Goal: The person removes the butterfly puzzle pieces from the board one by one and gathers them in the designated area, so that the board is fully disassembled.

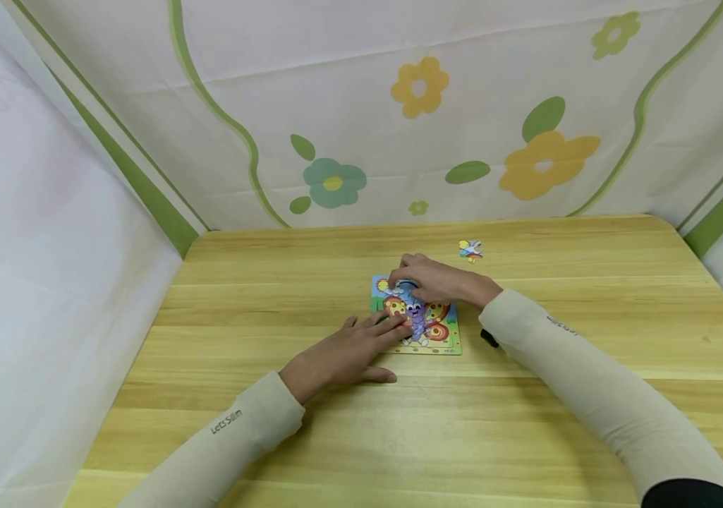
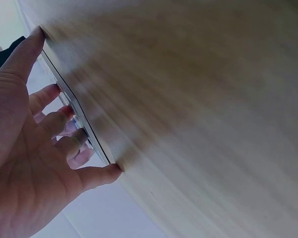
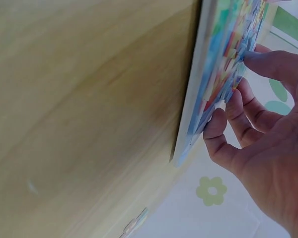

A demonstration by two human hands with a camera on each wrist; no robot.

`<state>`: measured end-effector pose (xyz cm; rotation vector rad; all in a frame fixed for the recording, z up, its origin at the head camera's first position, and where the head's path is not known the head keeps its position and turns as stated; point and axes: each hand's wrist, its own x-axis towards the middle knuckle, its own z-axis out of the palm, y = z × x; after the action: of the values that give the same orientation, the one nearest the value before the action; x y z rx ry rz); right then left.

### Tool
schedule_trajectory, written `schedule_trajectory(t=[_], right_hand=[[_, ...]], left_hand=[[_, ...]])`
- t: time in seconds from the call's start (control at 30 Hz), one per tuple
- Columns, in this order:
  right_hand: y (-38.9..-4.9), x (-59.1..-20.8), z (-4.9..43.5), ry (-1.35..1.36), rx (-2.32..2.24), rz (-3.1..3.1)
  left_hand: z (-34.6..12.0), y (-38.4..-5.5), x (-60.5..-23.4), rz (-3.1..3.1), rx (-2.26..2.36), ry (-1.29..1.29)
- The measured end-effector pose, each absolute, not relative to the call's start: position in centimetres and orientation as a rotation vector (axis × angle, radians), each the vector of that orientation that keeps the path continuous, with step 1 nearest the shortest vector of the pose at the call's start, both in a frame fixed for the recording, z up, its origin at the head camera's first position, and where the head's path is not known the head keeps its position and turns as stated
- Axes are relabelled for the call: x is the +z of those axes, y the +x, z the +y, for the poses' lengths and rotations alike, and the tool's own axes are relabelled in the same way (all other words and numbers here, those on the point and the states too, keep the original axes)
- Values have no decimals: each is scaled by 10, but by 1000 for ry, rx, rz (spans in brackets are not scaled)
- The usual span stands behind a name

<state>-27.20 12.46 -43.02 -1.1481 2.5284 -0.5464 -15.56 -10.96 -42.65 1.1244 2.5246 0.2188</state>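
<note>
Grip unclear: your right hand (image 1: 435, 279) had bent fingers touching the puzzle board (image 1: 418, 315) near its top edge; couldn't tell if they pinched a piece. Your left hand (image 1: 358, 348) lay with spread fingers over its lower-left corner. Loose piece (image 1: 471, 250) sat near the table (image 1: 590, 296)'s far edge. Likely risk: lopsided pressure from your right fingertips popping pieces up or sliding the board.

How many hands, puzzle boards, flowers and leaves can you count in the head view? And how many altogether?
Hands: 2, the left hand and right hand
Puzzle board: 1
Flowers on the cloth: 5
Leaves on the cloth: 4
Total: 12
</note>
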Motion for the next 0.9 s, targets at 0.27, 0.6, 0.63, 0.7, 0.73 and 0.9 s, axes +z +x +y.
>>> schedule_trajectory(t=[0.27,0.6,0.63,0.7,0.73,0.9], right_hand=[[-271,-427,123,-1135,-528,2534],[-270,-425,122,-1129,-506,2549],[-270,-425,122,-1129,-510,2547],[-271,-426,122,-1127,-521,2540],[-271,-426,123,-1125,-528,2536],[-273,-426,124,-1094,-554,2508]], left_hand=[[-110,-156,-426,2520,222,1118],[-110,-156,-425,2516,231,1110],[-110,-156,-425,2515,234,1110],[-110,-156,-426,2515,237,1109],[-110,-156,-426,2514,237,1109],[-110,-156,-426,2516,233,1117]])
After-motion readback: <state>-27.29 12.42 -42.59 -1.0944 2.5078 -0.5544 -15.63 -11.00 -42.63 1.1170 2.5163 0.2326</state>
